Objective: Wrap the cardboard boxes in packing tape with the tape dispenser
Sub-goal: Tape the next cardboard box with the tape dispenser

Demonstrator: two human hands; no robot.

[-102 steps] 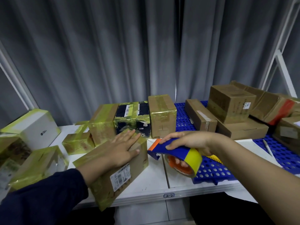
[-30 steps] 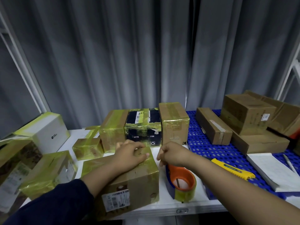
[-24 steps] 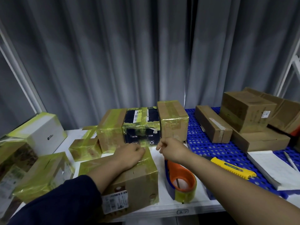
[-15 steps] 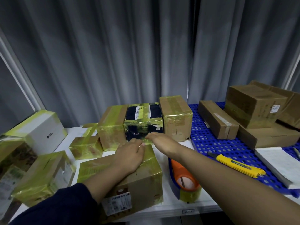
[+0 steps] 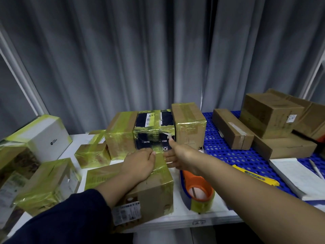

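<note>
A cardboard box (image 5: pixel 151 196) with yellow-green tape bands and a white barcode label stands at the table's front edge. My left hand (image 5: pixel 139 164) rests on its taped top, fingertips at the far edge. My right hand (image 5: pixel 177 155) reaches past the box's far right corner, thumb up, its fingers touching the far side of the box. The tape dispenser (image 5: pixel 197 189), blue and orange with a yellowish roll, stands untouched on the table just right of the box, under my right forearm.
Taped boxes (image 5: pixel 121 136) line the back and more (image 5: pixel 45 184) crowd the left. Plain brown boxes (image 5: pixel 270 113) sit on a blue perforated mat (image 5: pixel 228 152) at right, with a yellow utility knife (image 5: pixel 256 176), a notepad (image 5: pixel 297 175) and a pen (image 5: pixel 316 170). A grey curtain hangs behind.
The right hand let go of the dispenser, which now stands on the table. It moved from the box's near right corner to its far side. The left hand stayed on top.
</note>
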